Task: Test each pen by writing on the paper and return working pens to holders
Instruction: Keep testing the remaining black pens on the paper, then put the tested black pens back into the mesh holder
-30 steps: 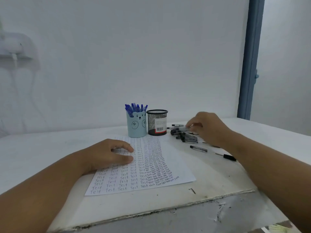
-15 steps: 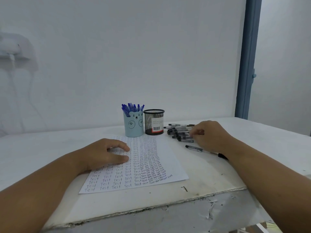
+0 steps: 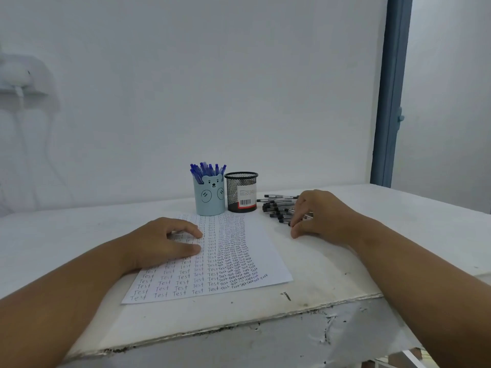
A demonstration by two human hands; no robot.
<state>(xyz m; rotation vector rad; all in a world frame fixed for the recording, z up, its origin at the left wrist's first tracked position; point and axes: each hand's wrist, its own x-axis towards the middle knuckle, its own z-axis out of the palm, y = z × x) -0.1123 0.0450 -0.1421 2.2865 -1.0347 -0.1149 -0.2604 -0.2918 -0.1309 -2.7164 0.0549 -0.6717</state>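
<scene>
Just beyond the right hand (image 3: 318, 216), its curled fingertips touching the pile, black pens (image 3: 277, 207) lay lengthwise left to right; whether it gripped one, I cannot tell.

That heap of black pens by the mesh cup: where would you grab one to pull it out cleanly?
Probably the nearest pen at the front edge of the pile of black pens, pinched mid-barrel from above and from the near side. The pens lie flat, roughly side to side, so their barrels face the person, and the right hand already has its fingers there. The left hand rests on the paper.
</scene>
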